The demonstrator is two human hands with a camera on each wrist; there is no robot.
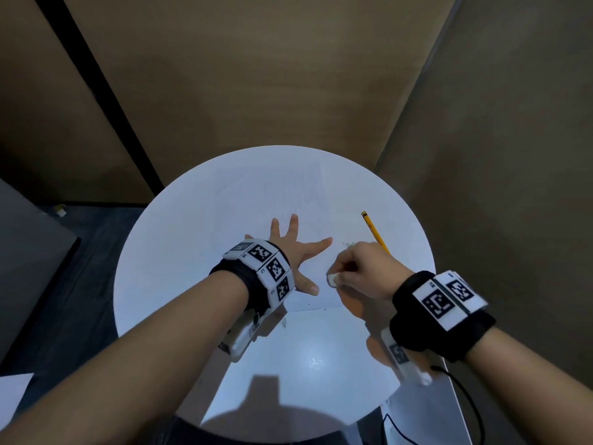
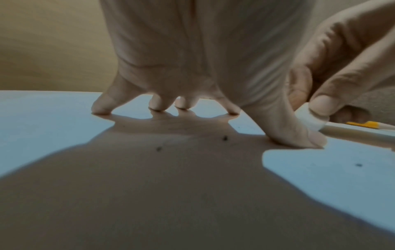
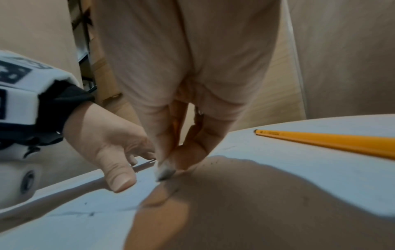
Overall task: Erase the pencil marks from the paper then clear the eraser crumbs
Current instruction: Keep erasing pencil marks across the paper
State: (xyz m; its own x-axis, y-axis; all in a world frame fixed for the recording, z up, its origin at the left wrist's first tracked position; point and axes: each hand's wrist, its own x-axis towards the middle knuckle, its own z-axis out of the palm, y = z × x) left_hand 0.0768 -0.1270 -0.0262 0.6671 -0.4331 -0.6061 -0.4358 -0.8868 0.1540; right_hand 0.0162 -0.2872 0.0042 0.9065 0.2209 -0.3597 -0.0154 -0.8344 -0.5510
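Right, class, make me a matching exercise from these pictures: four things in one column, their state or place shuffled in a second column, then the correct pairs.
Things:
1. left hand
2. right hand
3. pencil
4. eraser crumbs

States or places:
A. lying loose on the table, beyond the right hand
B. fingers spread, pressing down on the paper
C. pinching the eraser against the sheet
D. small dark specks scattered on the white surface

Pairs: 1-B, 2-C, 3-A, 4-D
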